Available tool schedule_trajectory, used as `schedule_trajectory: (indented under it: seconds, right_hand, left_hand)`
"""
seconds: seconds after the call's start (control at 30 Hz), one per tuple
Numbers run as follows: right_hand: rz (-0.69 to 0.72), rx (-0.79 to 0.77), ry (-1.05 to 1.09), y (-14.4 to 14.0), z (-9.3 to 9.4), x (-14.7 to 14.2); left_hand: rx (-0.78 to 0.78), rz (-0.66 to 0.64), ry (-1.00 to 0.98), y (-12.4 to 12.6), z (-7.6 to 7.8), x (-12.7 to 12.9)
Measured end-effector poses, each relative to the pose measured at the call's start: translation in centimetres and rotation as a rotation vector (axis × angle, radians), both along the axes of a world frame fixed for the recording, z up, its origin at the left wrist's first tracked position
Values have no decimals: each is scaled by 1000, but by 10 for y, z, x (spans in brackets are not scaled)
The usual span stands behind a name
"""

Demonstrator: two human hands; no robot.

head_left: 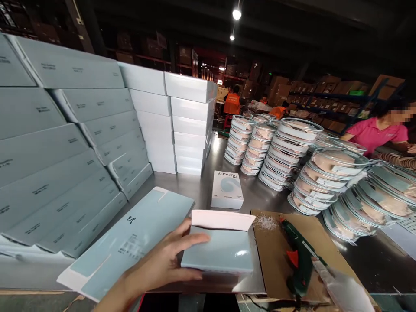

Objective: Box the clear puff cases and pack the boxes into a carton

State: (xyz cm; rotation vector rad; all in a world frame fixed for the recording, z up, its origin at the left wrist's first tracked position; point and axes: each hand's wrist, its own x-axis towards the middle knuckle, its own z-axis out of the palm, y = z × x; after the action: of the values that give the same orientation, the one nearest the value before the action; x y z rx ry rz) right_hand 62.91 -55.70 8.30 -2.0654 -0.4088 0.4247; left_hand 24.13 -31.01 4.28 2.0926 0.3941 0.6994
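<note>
My left hand (pixel 169 251) grips a small light blue box (pixel 217 251) by its left side, thumb on top and fingers at the near edge. The box's pale flap (pixel 222 220) stands open along the far side. At the lower right, what appears to be my right hand (pixel 346 288), whitish and smeared by motion, is beside a green glue gun (pixel 303 255) with a red trigger. Whether its fingers touch the gun is unclear. The glue gun lies on a brown cardboard sheet (pixel 273 260), near a patch of whitish glue strands (pixel 266 222).
A flat blue carton (pixel 139 234) lies at left, before tall stacks of blue boxes (pixel 107 104). A small white box (pixel 226 188) sits mid-table. Stacks of round, clear-lidded packages (pixel 286 151) line the right. A person in pink (pixel 377 132) is beyond them; another wears an orange vest (pixel 232 104).
</note>
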Motion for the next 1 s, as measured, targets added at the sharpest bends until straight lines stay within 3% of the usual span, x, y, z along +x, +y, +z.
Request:
schedule_trajectory:
  seconds: [0.07,0.23,0.3,0.43,0.5,0.7,0.77,0.83,0.9,1.0]
  right_hand:
    - [122,23,-177,16,10,-27]
    - [918,319,-330,75,15,-103]
    - [1049,387,-380,83,11,-112]
    - [1052,450,-531,79,9,-113]
    - [1113,456,-566,80,12,-119]
    - [1232,439,-952,95,14,-140]
    - [1245,461,-990,97,11,-140]
    - [1255,481,-999,96,7,-138]
    - [1178,461,-950,92,-2,-134]
    - [880,492,-684,79,-24,-130]
  left_hand:
    - [5,17,8,-1,4,-1]
    - [4,72,16,-5,-2,0]
    - [33,76,-105,-8,-11,5]
    - [71,120,-588,-13,-31,21]
    - [89,100,-659,-14,-33,22]
    - [276,3,-203,-10,-4,8]
    - [274,-41,-169,-9,3,7]
    - [223,-73,-211,-8,3,8]
    - [108,-50,-299,-7,-3,8]
    - [-172,199,-465,-7,-25,8]
